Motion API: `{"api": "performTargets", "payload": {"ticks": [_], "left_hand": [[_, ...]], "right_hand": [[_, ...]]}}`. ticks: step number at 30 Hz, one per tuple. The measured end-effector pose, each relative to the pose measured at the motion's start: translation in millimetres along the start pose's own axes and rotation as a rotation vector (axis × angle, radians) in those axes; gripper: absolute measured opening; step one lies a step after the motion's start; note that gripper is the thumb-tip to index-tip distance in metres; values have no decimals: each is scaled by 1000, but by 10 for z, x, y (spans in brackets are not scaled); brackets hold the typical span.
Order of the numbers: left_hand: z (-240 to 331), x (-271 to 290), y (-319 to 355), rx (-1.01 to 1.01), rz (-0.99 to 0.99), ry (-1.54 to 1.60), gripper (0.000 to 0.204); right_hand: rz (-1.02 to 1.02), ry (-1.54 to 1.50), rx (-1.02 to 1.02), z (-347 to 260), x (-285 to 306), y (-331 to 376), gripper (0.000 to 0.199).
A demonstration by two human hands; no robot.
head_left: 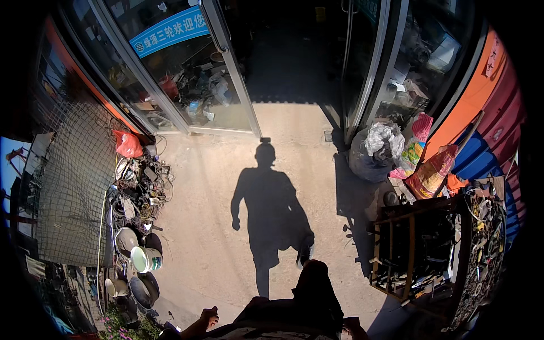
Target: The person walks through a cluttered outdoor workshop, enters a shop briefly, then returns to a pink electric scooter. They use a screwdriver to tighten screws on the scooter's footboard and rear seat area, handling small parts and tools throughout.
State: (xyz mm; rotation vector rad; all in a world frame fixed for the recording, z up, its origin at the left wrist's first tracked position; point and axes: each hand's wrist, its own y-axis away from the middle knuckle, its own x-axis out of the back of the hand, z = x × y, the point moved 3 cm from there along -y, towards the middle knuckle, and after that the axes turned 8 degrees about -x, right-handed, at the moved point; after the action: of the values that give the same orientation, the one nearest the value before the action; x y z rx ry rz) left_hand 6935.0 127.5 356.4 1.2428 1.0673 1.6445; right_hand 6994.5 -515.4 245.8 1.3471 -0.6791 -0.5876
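Observation:
My left hand (209, 317) hangs low beside my body at the lower edge, its fingers curled in with nothing showing in them. At the lower right, only a small dark part of my right hand (352, 325) shows, and its fingers are hidden. Neither hand touches anything that I can see. One of my knees (314, 277) is raised in front of me, with a shoe (305, 251) beyond it over the pale concrete ground (204, 170). My shadow (269, 209) stretches ahead toward a doorway.
A glass door (226, 68) stands ajar before a dark interior (294, 56). Along the left lie tangled cables (150, 187), a white bucket (144, 259) and wire mesh (73, 187). On the right are stuffed bags (371, 156), a rusty metal frame (411, 255) and a rack of small parts (484, 243).

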Motion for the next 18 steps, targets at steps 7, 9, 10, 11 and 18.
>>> {"api": "performTargets", "payload": {"ticks": [7, 9, 10, 11, 18], "left_hand": [[2392, -732, 559, -153, -75, 141, 39], [2995, -849, 583, -202, -81, 156, 45], [3228, -899, 559, -225, -73, 158, 46], [3469, -918, 536, -248, -56, 157, 46], [5058, -844, -496, -172, -186, 341, 31]], "right_hand": [[-54, -966, 235, -2092, 2338, 266, 17], [98, -946, 66, -2737, 3024, 343, 4], [197, -864, 100, -3136, 3293, 526, 6], [284, -783, 136, -3559, 3485, 797, 7], [206, -617, 156, -4929, 4358, 738, 10]]}}
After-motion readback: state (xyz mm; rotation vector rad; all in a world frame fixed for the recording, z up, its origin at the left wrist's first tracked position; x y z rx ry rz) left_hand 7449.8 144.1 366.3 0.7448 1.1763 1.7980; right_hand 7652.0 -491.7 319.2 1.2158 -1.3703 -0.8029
